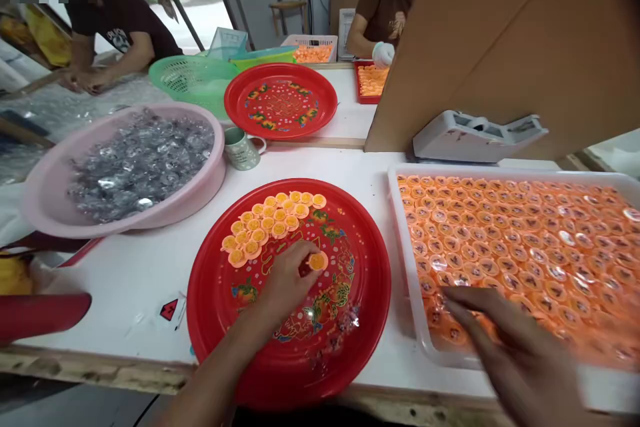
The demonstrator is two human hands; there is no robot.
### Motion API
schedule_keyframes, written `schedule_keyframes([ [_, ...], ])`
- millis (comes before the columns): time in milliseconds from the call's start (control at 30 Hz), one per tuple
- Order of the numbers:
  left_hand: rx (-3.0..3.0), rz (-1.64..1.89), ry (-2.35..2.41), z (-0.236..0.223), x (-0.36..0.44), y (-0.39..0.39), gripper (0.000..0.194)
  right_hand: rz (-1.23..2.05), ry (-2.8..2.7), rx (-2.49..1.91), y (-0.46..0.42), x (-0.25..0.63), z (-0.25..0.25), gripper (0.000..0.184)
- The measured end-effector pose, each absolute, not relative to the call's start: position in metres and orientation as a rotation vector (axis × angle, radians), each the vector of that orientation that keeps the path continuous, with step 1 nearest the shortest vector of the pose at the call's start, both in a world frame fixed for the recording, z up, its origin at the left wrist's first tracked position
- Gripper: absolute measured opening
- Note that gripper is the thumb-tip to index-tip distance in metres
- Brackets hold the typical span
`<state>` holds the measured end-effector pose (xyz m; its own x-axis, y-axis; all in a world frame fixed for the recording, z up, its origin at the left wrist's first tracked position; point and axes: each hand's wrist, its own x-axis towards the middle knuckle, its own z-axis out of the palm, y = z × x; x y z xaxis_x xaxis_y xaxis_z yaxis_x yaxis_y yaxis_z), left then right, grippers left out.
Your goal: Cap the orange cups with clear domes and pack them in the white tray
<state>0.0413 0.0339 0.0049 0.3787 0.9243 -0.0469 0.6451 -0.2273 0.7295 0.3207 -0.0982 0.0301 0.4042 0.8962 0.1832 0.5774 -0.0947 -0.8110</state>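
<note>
My left hand (pixel 291 275) pinches a small round orange piece (pixel 318 261) with a scalloped edge between thumb and fingers, above the red round tray (pixel 367 320). On that patterned tray, a curved group of similar orange pieces (pixel 267 223) lies toward the upper left. Over the near left part of a white rectangular tray (pixel 411 300), my right hand (pixel 515 347) reaches in, slightly blurred. Its thumb and forefinger come together at the tips; whatever may be between them is too small to make out. Rows of orange round pieces with glossy tops (pixel 510 247) fill that tray.
At left, a pink basin (pixel 210 177) holds many clear plastic pieces. A mug (pixel 243 149), a second red tray (pixel 280 103) and a green basket (pixel 175 77) stand behind. Cardboard (pixel 480 47) rises at the right, with a white plastic object (pixel 475 137) before it. Two people work beyond.
</note>
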Motion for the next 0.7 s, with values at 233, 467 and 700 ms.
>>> schedule_keyframes([
  [233, 1.537, 0.568, 1.200, 0.024, 0.031, -0.005, 0.010, 1.254, -1.138, -1.495, -0.040, 0.188, 0.007, 0.027],
  [467, 1.324, 0.500, 1.201, 0.017, 0.016, -0.014, 0.016, 1.322, -0.994, -1.595, -0.040, 0.201, -0.010, 0.029],
  [700, 1.075, 0.505, 1.105, 0.017, 0.009, -0.012, 0.025, 0.843, -1.409, -1.813, -0.048, 0.230, -0.008, 0.012],
])
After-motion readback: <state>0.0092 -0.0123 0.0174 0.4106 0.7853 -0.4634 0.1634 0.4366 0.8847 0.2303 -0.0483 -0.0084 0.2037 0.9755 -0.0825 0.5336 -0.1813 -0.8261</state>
